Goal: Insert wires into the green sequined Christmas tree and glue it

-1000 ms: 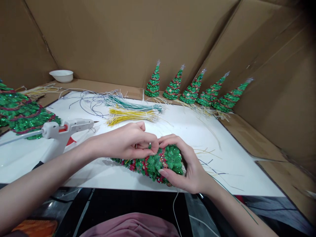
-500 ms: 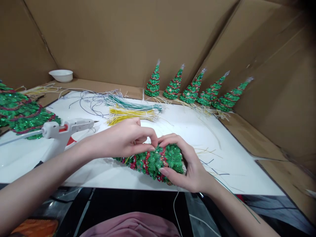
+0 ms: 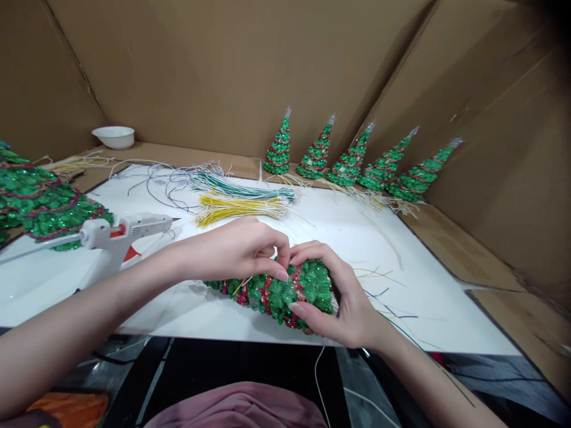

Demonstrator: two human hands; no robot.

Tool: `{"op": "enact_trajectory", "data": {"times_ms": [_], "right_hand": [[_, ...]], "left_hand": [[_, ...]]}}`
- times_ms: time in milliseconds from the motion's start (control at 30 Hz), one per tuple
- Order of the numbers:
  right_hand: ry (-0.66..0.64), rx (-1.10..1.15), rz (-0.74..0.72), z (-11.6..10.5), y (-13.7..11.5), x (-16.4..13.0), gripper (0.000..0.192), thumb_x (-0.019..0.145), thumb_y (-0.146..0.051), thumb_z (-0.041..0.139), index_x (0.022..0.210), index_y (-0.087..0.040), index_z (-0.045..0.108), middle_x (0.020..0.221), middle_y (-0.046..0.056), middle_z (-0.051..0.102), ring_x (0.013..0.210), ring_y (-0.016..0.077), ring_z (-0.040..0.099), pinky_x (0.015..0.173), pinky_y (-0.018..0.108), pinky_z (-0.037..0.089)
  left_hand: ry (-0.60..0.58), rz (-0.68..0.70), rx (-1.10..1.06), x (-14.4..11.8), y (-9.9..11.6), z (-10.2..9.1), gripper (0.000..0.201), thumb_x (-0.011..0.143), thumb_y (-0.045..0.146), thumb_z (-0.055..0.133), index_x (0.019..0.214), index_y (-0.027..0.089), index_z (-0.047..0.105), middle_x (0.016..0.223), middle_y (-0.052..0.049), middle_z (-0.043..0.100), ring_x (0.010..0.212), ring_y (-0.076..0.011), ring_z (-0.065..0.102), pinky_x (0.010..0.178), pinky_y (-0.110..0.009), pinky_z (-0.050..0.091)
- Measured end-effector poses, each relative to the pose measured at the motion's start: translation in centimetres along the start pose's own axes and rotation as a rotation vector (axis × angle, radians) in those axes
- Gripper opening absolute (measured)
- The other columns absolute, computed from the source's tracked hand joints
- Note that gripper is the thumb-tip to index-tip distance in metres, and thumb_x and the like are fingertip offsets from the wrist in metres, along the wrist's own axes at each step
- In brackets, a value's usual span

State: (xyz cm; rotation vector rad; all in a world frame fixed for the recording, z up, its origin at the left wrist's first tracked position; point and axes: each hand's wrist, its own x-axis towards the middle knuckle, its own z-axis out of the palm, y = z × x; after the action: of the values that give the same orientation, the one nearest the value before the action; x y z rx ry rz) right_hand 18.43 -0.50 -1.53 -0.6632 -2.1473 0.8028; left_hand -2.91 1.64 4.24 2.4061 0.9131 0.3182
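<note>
Lowered, left hand (image 3: pixel 232 252) pinches sequin tree (image 3: pixel 285 291) (right hand (image 3: pixel 343 303) cradling).

tree in hand (image 3: pixel 276 291): glittery green sequins with red bands — rough, sparkling
board (image 3: pixel 428 285): smooth white sheet, slightly glossy
glue gun (image 3: pixel 120 229): white plastic, matt, with a red trigger
walls (image 3: pixel 214 65): brown cardboard, matt, creased
wires (image 3: pixel 241 205): thin yellow and green plastic-coated strands
bowl (image 3: pixel 113 136): white, smooth — material unclear
finished trees (image 3: pixel 352 163): same shiny sequins

brown cardboard walls (image 3: pixel 223 71), white tabletop (image 3: pixel 437 297)
</note>
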Motion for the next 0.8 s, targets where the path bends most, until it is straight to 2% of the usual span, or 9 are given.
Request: {"op": "enact_trajectory", "data": {"times_ms": [533,800], "right_hand": [[0.008,0.0,0.01,-0.13,-0.12,-0.04,0.039,0.073,-0.021,0.068,0.108,-0.024,0.049,0.104,0.005,0.058,0.098,0.0219,0.057,0.084,0.036,0.047],[0.006,-0.001,0.002,-0.14,-0.2,-0.05,0.039,0.073,-0.021,0.068,0.108,-0.024,0.049,0.104,0.005,0.058,0.098,0.0223,0.058,0.085,0.037,0.047]], "left_hand": [[-0.043,-0.002,0.006,0.09,0.17,-0.06,0.014,0.089,0.029,0.059,0.083,0.016,0.062,0.056,0.006,0.056,0.053,-0.008,0.044,0.058,-0.021,0.031],[-0.124,0.005,-0.2,0.18,-0.24,-0.12,0.015,0.089,0.029,0.056,0.084,0.015,0.059,0.048,0.009,0.042,0.044,-0.0065,0.033,0.043,-0.018,0.025]]}}
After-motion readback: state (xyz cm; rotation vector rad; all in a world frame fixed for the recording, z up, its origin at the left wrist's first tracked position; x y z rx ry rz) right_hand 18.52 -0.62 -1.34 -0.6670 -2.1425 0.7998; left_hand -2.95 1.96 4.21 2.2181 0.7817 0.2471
